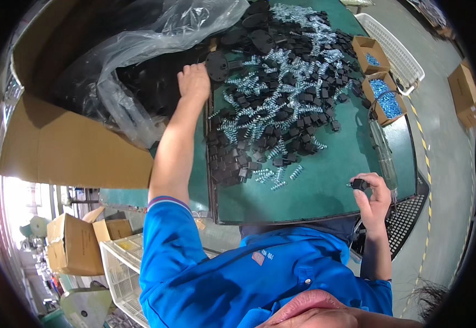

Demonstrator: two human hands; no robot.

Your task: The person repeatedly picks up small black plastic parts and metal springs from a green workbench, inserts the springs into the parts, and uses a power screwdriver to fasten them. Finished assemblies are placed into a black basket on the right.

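Block: black, angular | right hand: pinched on it | left hand: by disc, grip unclear

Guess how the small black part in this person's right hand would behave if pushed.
The small black part is probably light: the right hand holds it up between thumb and fingers alone. Its blocky shape suggests it may slide rather than roll. It's likely stiff, since it shows no bend in that grip.
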